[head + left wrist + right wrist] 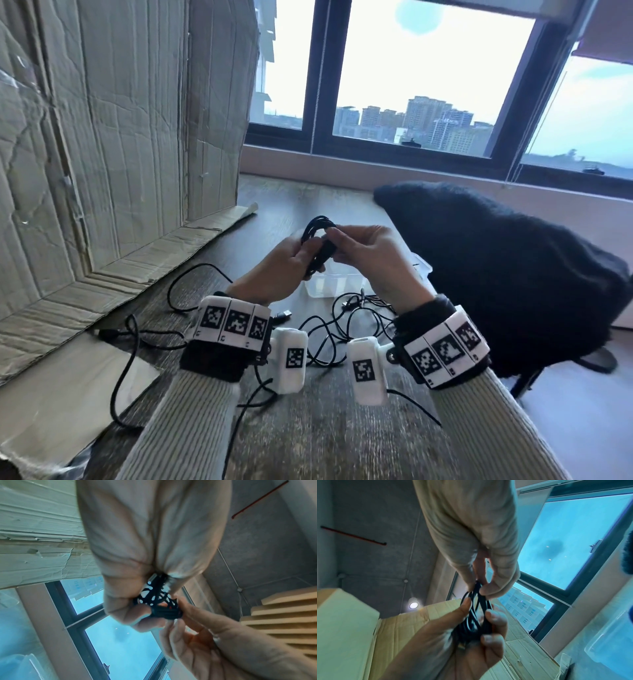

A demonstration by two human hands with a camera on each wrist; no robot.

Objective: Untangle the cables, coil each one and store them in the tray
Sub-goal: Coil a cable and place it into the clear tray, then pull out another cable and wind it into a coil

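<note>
Both hands hold one black cable coil (317, 226) in the air just above a clear plastic tray (329, 287). My left hand (291, 260) grips the lower part of the coil (471, 622), fingers curled round its strands. My right hand (346, 240) pinches the strands (477, 588) near the top between thumb and finger. In the left wrist view the coil (163, 609) is bunched between both hands. Other black cables (329, 329) lie tangled on the table behind my wrists, one USB plug (284, 313) showing. Another loose cable (130, 359) trails to the left.
A large flattened cardboard box (102, 137) stands along the left, its flap on the table. A black fuzzy bundle (496, 274) lies on the right beside the tray. The wooden table (325, 435) ends at the right, with a window behind.
</note>
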